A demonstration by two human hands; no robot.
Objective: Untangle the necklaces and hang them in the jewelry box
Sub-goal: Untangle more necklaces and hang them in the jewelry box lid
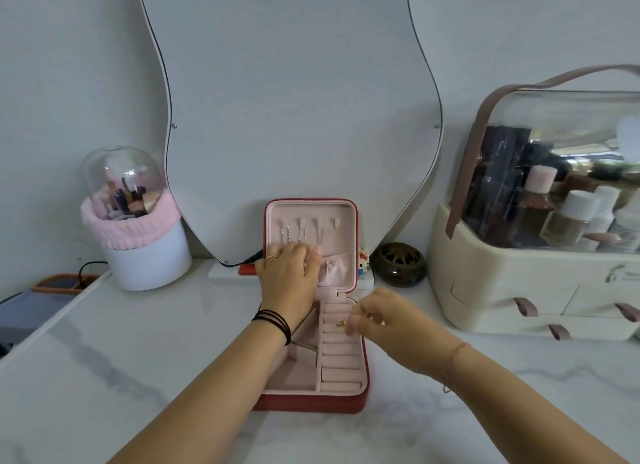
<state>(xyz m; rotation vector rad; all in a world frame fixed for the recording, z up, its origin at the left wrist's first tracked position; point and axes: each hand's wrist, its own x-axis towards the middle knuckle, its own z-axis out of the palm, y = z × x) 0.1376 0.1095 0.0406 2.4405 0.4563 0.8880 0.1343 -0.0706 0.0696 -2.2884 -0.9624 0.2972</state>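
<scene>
A red jewelry box (360,399) with pink lining stands open on the marble top, its lid (346,228) upright against the mirror. Thin silver necklace chains (286,234) hang from the lid's hooks. My left hand (289,273) lies flat against the lower part of the lid, over the chains' lower ends and beside the pink pocket (334,273). My right hand (384,320) hovers over the ring rolls in the base, its fingertips pinched on a small gold piece (342,323). Whether a chain hangs from that piece I cannot tell.
A curvy mirror (287,100) leans on the wall behind the box. A brush holder with a clear dome (135,221) stands at left, a dark round burner (398,264) and a cream cosmetics organiser (533,255) at right. A tray (59,283) sits at far left.
</scene>
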